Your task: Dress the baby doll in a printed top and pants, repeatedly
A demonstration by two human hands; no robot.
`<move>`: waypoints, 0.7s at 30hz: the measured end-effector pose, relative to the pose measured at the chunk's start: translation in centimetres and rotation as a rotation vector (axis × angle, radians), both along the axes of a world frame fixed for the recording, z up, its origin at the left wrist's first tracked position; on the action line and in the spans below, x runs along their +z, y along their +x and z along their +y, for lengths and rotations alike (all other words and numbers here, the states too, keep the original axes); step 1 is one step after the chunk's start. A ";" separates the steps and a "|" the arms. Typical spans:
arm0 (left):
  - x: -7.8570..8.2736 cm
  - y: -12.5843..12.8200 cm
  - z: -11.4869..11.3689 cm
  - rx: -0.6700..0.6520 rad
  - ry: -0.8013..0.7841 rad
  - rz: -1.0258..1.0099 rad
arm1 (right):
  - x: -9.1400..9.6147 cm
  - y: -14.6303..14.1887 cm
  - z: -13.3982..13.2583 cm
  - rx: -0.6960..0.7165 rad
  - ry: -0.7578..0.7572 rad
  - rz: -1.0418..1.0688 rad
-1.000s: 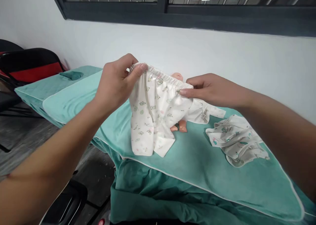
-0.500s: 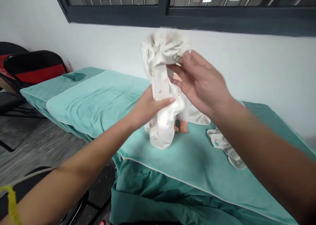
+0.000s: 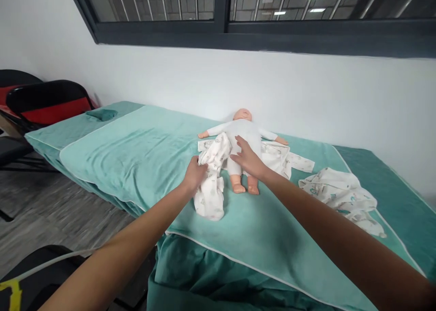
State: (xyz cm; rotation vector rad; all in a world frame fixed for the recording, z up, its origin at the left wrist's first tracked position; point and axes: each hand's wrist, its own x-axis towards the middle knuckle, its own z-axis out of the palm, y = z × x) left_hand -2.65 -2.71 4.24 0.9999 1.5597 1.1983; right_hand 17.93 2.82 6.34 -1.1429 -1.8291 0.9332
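A baby doll (image 3: 250,140) in a white body lies on its back, its arms spread and its feet toward me. Bunched in my left hand (image 3: 195,174) is a white printed baby garment (image 3: 209,197), which hangs down beside the doll's legs on the left. My right hand (image 3: 250,158) is over the doll's belly, fingers apart and holding nothing; whether it touches the doll I cannot tell. Part of a white printed baby top (image 3: 277,156) spreads out from under the doll, one sleeve reaching right.
Another crumpled white printed garment (image 3: 344,193) lies to the right on the green-covered bed (image 3: 136,138). A small dark green cloth (image 3: 101,115) rests at the far left end. Black and red chairs (image 3: 51,102) stand at left; a white wall with a window (image 3: 225,33) is behind.
The garment has come down from in front of my face to beside the doll. My right hand has let go of it, and the doll is now uncovered to view.
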 end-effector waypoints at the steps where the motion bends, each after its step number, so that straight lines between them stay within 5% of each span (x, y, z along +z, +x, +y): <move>1: -0.1 -0.1 0.3 0.034 0.037 0.042 | -0.2 0.6 0.6 -0.020 0.016 -0.011; 4: 0.1 0.3 0.7 0.128 0.275 0.286 | -0.8 2.3 2.7 -0.070 0.067 -0.055; 7: 0.8 2.3 0.7 -0.041 0.445 0.364 | -1.2 3.4 4.9 -0.105 0.178 -0.165; 10: 1.4 5.0 1.3 -0.268 0.293 0.199 | -0.8 3.6 7.4 -0.166 0.284 -0.279; 13: 1.5 6.9 3.3 -0.309 0.146 0.069 | 0.0 3.5 10.3 -0.252 0.315 -0.324; 16: 1.4 7.8 6.1 -0.285 0.033 -0.051 | 0.8 4.2 13.5 -0.396 0.213 -0.338; 21: 1.0 8.5 10.1 -0.328 -0.035 -0.356 | 1.3 6.4 19.3 -0.521 -0.201 -0.314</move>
